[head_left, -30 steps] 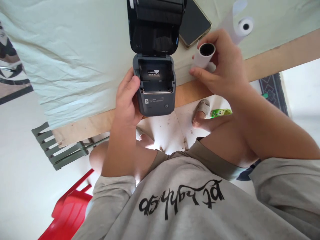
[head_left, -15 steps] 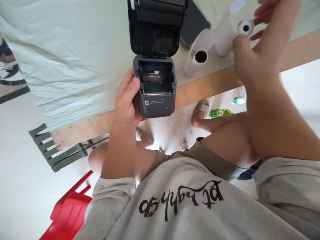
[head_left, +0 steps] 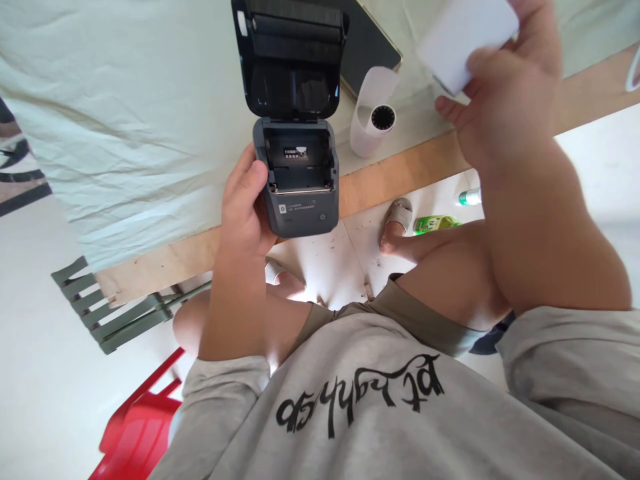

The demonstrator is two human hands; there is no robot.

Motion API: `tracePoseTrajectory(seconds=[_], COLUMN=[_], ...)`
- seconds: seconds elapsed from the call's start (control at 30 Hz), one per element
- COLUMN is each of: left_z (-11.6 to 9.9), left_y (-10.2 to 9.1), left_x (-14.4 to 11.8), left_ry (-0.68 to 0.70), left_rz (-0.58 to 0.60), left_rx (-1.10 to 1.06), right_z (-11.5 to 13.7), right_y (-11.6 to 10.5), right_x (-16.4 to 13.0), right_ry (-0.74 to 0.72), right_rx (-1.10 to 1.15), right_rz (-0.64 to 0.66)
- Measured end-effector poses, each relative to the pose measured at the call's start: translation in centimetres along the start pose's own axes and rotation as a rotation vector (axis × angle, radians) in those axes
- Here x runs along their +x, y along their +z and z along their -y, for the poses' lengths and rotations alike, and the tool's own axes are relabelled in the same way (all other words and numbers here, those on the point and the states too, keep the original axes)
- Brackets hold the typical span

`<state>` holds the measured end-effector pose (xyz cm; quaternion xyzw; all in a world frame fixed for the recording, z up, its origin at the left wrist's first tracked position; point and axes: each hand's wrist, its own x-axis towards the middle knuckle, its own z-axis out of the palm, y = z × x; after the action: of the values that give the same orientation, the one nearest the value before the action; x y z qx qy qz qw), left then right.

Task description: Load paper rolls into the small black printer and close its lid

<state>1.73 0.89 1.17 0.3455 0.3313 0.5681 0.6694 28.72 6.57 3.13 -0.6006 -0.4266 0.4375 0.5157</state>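
Observation:
My left hand (head_left: 245,200) grips the left side of a dark grey portable label printer (head_left: 303,215). The printer's black lid (head_left: 295,73) is swung up, and its inner bay shows a small label and no paper roll. My right hand (head_left: 510,93) is closed on a white paper roll (head_left: 467,40), lifted and slightly blurred; its far fingers are partly hidden. Between the two hands, a second paper roll (head_left: 364,127) with a dark toothed core stands near the table edge, its loose end curling up.
A dark flat tablet-like device (head_left: 375,47) lies behind the printer on the cloth-covered table (head_left: 125,133). The table's wooden edge (head_left: 160,257) runs in front of me. Below are a green folding stool (head_left: 135,327), a red chair (head_left: 143,427) and a green packet (head_left: 433,224) on the floor.
My right hand has picked up the farther paper roll and turned it, so its end no longer faces me. The printer, still in my left hand, appears slightly further left in view.

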Motion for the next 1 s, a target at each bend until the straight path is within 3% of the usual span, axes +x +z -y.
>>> tracePoseTrajectory(seconds=[0.07,0.2,0.47,0.7,0.8,0.9,1.0], left_z=[0.0,-0.2,-0.2,-0.1,-0.2,-0.2,-0.1], left_y=[0.1,0.2,0.3,0.0,0.0,0.0,-0.1], left_x=[0.0,0.0,-0.1,0.0,-0.1,-0.1,0.0], left_ry=[-0.006,-0.01,-0.017,-0.039,-0.041,-0.045,-0.054], left_rz=[0.001,0.0,0.001,0.012,0.005,0.002,0.002], left_rx=[-0.002,-0.005,-0.008,0.005,0.003,0.01,0.035], right_z=[0.4,1.0,1.9,1.3,1.4,2.2,3.1], right_y=[0.3,0.7,0.5,1.5,1.2,1.0,1.8], right_x=[0.2,0.0,-0.6,0.6,0.8,-0.1,-2.5], right_ry=[0.179,0.186,0.389,0.397,0.431,0.322,-0.019], right_rx=[0.292,0.429,0.472,0.403,0.416,0.407,0.153], right_rz=[-0.022,0.024,0.01,-0.163,-0.125,-0.044,-0.014])
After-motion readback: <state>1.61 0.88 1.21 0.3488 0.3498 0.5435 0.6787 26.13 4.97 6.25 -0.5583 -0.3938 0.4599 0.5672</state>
